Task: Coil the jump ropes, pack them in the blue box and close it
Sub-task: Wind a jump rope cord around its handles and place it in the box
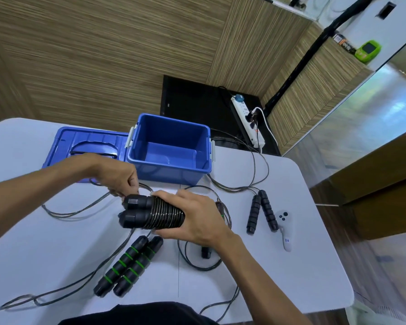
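My right hand (197,216) grips a pair of black jump-rope handles (136,211) held side by side, with thin cable wound in tight turns around them (164,215). My left hand (120,177) pinches the loose end of that cable just above the handle tips. The blue box (169,170) stands open and empty behind my hands, its lid (84,144) lying flat to its left. A second pair of handles with green rings (129,266) lies in front. A third black pair (262,212) lies to the right, cable trailing off the table.
A white remote controller (285,231) lies right of the black handles. Loose cable loops (75,212) spread over the white table (279,277). A small black piece (205,252) sits under my right wrist. On the floor behind lies a power strip (246,118).
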Action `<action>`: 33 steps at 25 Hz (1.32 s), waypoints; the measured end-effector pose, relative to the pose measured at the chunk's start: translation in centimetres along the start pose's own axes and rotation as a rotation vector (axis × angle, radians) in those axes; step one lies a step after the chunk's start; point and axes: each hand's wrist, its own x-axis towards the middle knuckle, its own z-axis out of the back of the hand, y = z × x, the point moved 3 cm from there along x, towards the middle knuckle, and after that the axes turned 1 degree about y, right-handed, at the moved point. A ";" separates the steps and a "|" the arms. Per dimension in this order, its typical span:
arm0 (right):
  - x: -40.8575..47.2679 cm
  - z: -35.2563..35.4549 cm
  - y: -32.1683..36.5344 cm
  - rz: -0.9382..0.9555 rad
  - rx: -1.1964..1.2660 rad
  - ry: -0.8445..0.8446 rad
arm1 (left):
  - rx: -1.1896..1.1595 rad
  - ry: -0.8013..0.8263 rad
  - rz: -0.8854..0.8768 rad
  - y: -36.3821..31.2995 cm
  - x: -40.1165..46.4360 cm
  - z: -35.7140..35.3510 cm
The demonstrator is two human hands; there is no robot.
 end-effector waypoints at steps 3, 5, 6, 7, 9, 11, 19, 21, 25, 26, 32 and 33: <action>0.7 -0.6 1.2 0.089 -0.156 0.061 | 0.207 0.023 0.106 -2.0 0.4 -0.1; 1.0 -1.2 1.6 0.109 -0.259 0.117 | 0.367 0.000 0.195 -3.2 1.2 -0.2; 1.2 -1.5 1.7 0.093 -0.307 0.136 | 0.393 -0.038 0.214 -3.7 1.5 -0.2; 1.3 -1.8 1.8 0.059 -0.355 0.147 | 0.373 -0.080 0.231 -4.1 1.7 -0.1; 1.6 -2.3 1.9 -0.047 -0.440 0.154 | 0.283 -0.173 0.259 -4.8 1.9 0.0; 1.7 -2.6 1.7 -0.163 -0.480 0.160 | 0.137 -0.270 0.264 -5.1 2.3 -0.2; 2.2 -2.3 -0.4 -0.456 -0.427 0.120 | -0.489 -0.598 0.148 -6.6 1.2 -2.3; 2.3 -2.4 -1.1 -0.480 -0.384 0.138 | -0.310 -0.689 0.161 -6.5 0.9 -3.3; 1.8 -2.8 -1.4 -0.521 -0.327 0.135 | -0.034 -0.801 0.173 -6.4 1.0 -5.5; 1.9 -2.8 -1.5 -0.525 -0.314 0.131 | 0.043 -0.828 0.169 -6.6 0.9 -6.0; 1.7 -1.2 -2.6 -0.561 -0.306 0.068 | -0.028 -1.086 -0.013 -5.6 0.1 -8.4; 1.7 -1.0 -2.6 -0.560 -0.310 0.052 | -0.154 -1.107 -0.074 -5.1 0.1 -8.6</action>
